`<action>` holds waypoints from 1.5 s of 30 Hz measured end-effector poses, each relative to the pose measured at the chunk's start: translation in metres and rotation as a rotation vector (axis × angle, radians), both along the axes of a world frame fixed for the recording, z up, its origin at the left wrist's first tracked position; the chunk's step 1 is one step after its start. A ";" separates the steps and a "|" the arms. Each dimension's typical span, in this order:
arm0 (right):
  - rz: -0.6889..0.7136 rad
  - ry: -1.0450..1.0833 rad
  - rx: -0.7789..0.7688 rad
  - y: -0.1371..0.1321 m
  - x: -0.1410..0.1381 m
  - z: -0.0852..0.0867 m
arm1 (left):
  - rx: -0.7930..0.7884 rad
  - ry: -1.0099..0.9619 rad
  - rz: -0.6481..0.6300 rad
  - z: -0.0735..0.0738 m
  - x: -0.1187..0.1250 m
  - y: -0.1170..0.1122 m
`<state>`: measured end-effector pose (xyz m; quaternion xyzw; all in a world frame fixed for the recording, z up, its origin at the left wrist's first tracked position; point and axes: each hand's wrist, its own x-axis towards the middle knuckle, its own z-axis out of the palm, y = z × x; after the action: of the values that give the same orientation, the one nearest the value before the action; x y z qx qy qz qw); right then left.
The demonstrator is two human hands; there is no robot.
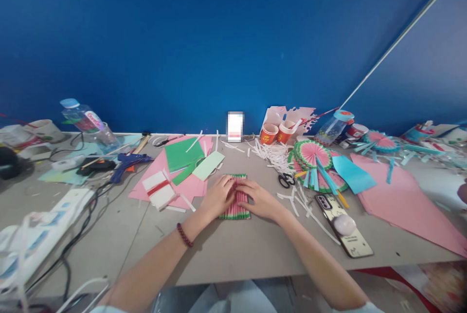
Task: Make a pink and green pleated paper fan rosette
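A pleated pink paper strip with green and white edges [236, 212] lies on the table in front of me, its folds running away from me. My left hand [219, 196] rests over its left side, fingers curled against the pleats. From the other side my right hand [257, 199] grips the folds, fingertips close to the left ones. The hands cover the strip's middle. Pale green paper [208, 165] and green sheets [184, 155] lie beyond the left hand on pink paper [146, 181]. Black scissors [286, 180] sit beyond the right hand.
Finished pleated paper fans [313, 155], a blue sheet [353, 174], a phone [343, 225] and pink sheets [404, 201] are on the right. Red paper cups [269, 133] stand near the wall. A blue glue gun [127, 164] and a power strip [51, 235] with cables lie left.
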<state>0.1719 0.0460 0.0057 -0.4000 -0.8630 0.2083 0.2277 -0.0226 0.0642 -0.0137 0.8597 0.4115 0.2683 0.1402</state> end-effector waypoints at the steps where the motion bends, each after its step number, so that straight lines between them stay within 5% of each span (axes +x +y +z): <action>1: 0.001 0.002 -0.002 0.000 0.000 0.001 | -0.002 0.000 -0.001 0.000 0.000 0.000; 18: -0.030 0.057 -0.011 0.002 0.004 0.002 | 0.058 -0.045 0.005 0.009 -0.005 0.002; 45: -0.023 0.008 0.095 0.003 0.003 0.003 | 0.080 0.004 -0.013 0.001 -0.003 0.003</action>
<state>0.1745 0.0489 0.0086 -0.3979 -0.8664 0.1658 0.2522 -0.0258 0.0670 -0.0127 0.8678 0.3950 0.2819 0.1066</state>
